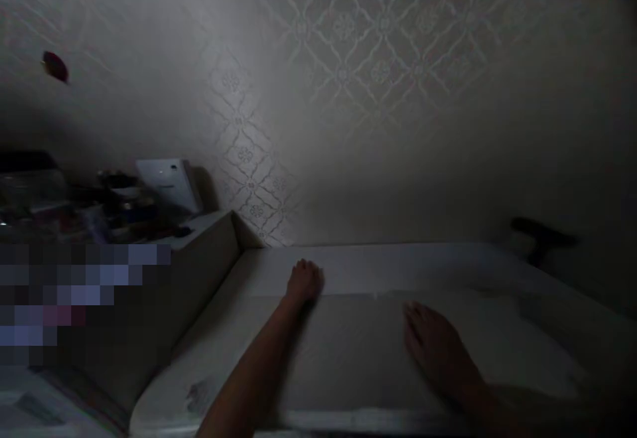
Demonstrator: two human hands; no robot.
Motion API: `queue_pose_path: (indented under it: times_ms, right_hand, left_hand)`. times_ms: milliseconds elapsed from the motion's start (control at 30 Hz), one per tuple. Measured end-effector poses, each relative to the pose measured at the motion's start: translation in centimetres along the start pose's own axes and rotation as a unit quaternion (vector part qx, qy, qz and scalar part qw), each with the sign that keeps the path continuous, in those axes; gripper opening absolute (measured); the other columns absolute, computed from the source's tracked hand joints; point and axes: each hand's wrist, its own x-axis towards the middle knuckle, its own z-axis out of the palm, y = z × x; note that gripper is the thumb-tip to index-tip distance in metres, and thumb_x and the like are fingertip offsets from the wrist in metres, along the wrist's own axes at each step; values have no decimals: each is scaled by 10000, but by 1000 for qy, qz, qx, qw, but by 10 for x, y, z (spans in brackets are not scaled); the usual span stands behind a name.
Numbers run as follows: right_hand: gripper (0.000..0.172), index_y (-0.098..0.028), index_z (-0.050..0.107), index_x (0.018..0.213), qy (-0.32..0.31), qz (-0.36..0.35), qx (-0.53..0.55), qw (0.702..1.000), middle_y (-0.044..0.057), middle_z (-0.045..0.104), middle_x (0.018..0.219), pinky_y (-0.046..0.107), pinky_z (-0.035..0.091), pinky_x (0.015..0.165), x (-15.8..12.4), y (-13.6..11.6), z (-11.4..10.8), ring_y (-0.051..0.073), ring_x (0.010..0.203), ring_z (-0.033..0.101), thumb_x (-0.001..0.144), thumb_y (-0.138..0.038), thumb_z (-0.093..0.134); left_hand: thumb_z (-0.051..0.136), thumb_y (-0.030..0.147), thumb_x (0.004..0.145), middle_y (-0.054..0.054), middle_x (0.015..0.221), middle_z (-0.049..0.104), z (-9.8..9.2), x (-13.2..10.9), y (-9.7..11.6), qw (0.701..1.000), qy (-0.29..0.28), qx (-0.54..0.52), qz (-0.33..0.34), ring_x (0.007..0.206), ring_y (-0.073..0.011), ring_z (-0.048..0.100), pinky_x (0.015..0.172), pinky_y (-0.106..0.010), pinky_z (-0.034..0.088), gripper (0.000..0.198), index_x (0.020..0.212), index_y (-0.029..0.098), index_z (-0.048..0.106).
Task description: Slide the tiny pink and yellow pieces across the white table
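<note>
My left hand [304, 280] is at the back edge of a grey sheet [348, 352] on a white tabletop [398, 262]. Its fingers are curled down, and whatever they may hold is hidden. Over the right part of the sheet, my right hand [438, 348] points left and away from me. Its fingers look stretched out and rather close together, with nothing visible in them. The picture is dark and smeared, so I cannot tell whether this hand touches the sheet. A small crumpled-looking item [196, 395] lies near the tabletop's front left corner.
A raised cabinet [209, 272] borders the left side. On it are a white box [169, 186] and a clutter of small containers [124, 206]. Patterned wallpaper [348, 60] covers the wall behind. A dark, blurred object [542, 232] stands at the far right.
</note>
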Motion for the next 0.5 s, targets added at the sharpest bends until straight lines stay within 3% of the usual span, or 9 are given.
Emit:
queue_pose_path:
  times_ms: [167, 300, 500]
  right_hand:
    - [369, -122, 710, 1131, 20, -1, -13, 1000, 189, 718, 1136, 469, 514, 947, 2, -3, -3, 302, 1062, 665, 942, -219, 408]
    - [393, -112, 715, 1130, 5, -2, -11, 1000, 198, 719, 1129, 480, 514, 943, 5, -5, -5, 314, 1075, 660, 944, -214, 384]
    - [394, -129, 710, 1156, -11, 19, -9, 1000, 184, 713, 1174, 472, 498, 974, 6, -9, -9, 307, 1110, 652, 943, -212, 389]
  left_hand:
    - [361, 276, 1008, -210, 1297, 614, -4, -4, 16, 1000, -4, 2, -4, 1268, -305, 526, 1073, -451, 398, 373, 1208, 108, 627]
    - [279, 218, 1016, -199, 1308, 621, -6, -7, 33, 1000, -11, -14, 10, 1276, -283, 526, 1089, -437, 393, 416, 1192, 103, 639]
    - [262, 216, 1024, -172, 1292, 634, -2, -9, 76, 997, -19, -58, 52, 1269, -236, 537, 1105, -380, 386, 414, 1198, 127, 628]
